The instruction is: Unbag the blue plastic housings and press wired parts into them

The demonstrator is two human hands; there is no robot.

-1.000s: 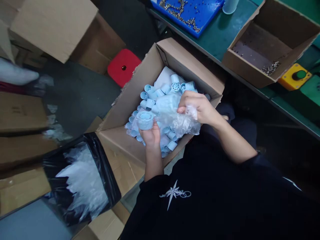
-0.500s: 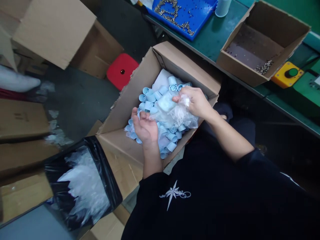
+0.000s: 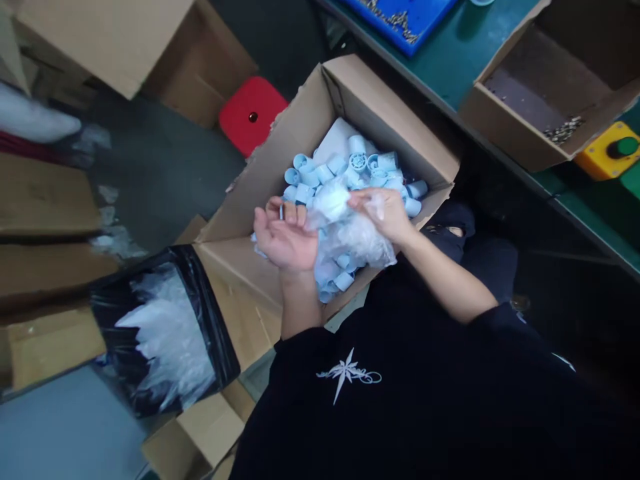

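An open cardboard box (image 3: 380,113) in front of me holds several light-blue plastic caps (image 3: 360,167). Over the box, my right hand (image 3: 383,213) pinches a crumpled clear plastic bag (image 3: 355,240) with a cap still inside near its top. My left hand (image 3: 285,237) lies palm up beside the bag, fingers spread, and holds nothing; it touches the bag's left side.
A black bag (image 3: 165,327) stuffed with clear plastic wrappers stands at lower left among cardboard boxes (image 3: 100,40). A red stool (image 3: 253,117) is behind the box. On the green bench sit a blue tray (image 3: 405,20), a second box (image 3: 545,100) and a yellow push-button (image 3: 607,153).
My left hand held a light-blue cap a second ago; the cap is gone from it and the hand now lies open, palm up. The right hand keeps its pinch on the bag.
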